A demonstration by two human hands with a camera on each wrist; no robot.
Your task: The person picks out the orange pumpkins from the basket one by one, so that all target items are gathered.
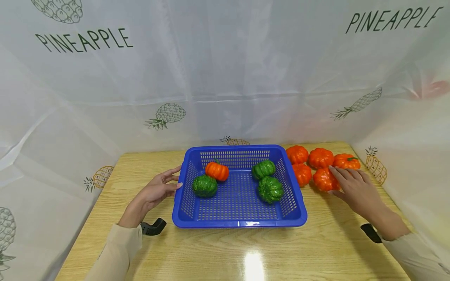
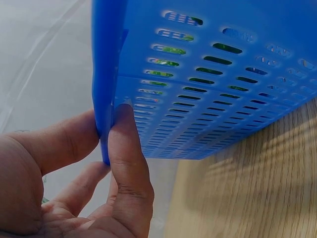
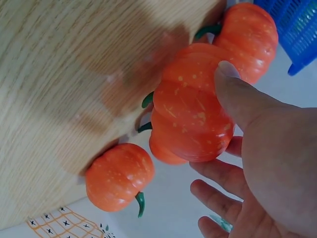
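A blue perforated basket (image 1: 242, 223) stands in the middle of the table. My left hand (image 1: 158, 190) pinches its left rim, the thumb on one side and a finger on the other in the left wrist view. Inside the basket lie an orange toy pumpkin (image 1: 216, 171) and a green one (image 1: 205, 185) at the left, and two more green pumpkins (image 1: 270, 190) at the right. To the right of the basket, my right hand (image 1: 356, 191) holds an orange pumpkin (image 3: 190, 104) between thumb and fingers. Its underside is hidden in the head view.
Several other orange pumpkins (image 1: 321, 157) sit close together around the held one, beside the basket's right wall. The wooden table (image 1: 211, 253) backs onto a white pineapple-print sheet (image 1: 225, 70), which also hangs at both sides.
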